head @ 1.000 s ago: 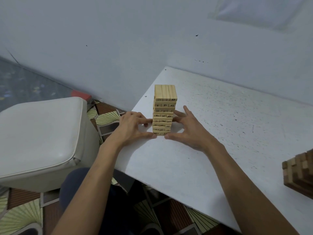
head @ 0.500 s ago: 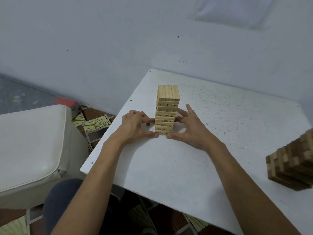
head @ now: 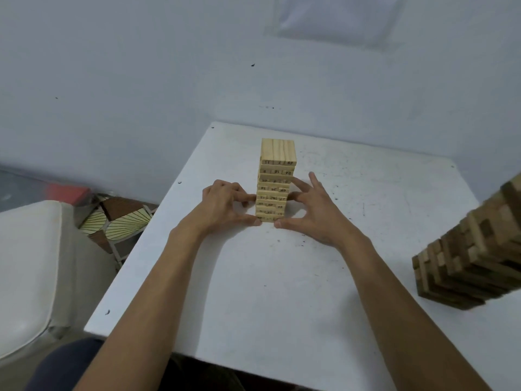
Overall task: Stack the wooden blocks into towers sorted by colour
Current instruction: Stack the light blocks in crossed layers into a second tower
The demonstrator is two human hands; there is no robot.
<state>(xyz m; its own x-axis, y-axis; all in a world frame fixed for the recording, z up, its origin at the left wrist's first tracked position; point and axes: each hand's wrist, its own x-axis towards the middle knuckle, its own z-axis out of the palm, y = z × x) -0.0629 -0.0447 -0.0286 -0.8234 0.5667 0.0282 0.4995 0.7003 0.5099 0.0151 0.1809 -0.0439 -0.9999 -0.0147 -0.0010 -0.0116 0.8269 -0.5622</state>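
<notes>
A tall tower of light pine blocks (head: 276, 176) with printed numbers stands upright near the middle of the white table (head: 282, 277). My left hand (head: 225, 204) touches its lower left side with thumb and fingertips. On the other side, my right hand (head: 313, 210) presses its thumb at the base and its fingers against the lower layers. Both hands bracket the tower with fingers mostly extended. A second tower of darker brown blocks (head: 473, 258) stands at the table's right edge, partly cut off by the frame.
A white cushioned seat (head: 31, 266) sits left of the table over a patterned floor (head: 118, 221). A pale wall (head: 197, 66) rises directly behind the table. My dark-clothed knee (head: 64, 365) shows below the table's front-left corner.
The view has swung right, bringing much more of the dark tower into sight. Both hands stay against the base of the light tower, which has not moved.
</notes>
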